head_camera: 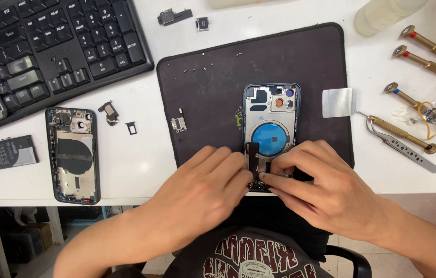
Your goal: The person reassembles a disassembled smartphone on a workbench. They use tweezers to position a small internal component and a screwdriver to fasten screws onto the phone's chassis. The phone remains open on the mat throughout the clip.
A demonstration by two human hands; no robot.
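Both hands, left (pixel 205 188) and right (pixel 321 185), pinch a small black flex part (pixel 255 163) inside the open blue phone housing (pixel 271 110) (on a dark mat (pixel 202 87)) atop the white desk (pixel 140 154).

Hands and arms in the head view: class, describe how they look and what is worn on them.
The left hand and right hand are bare: no gloves, rings or watch visible. Both forearms are uncovered, with no sleeves in view.

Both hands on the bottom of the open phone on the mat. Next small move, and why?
Probably press the dark flex strip flat into the lower end of the open phone. The left hand and right hand both pinch at that spot with no tool held; the tweezers lie off to the right. Whether it is seated is hidden by the fingers.
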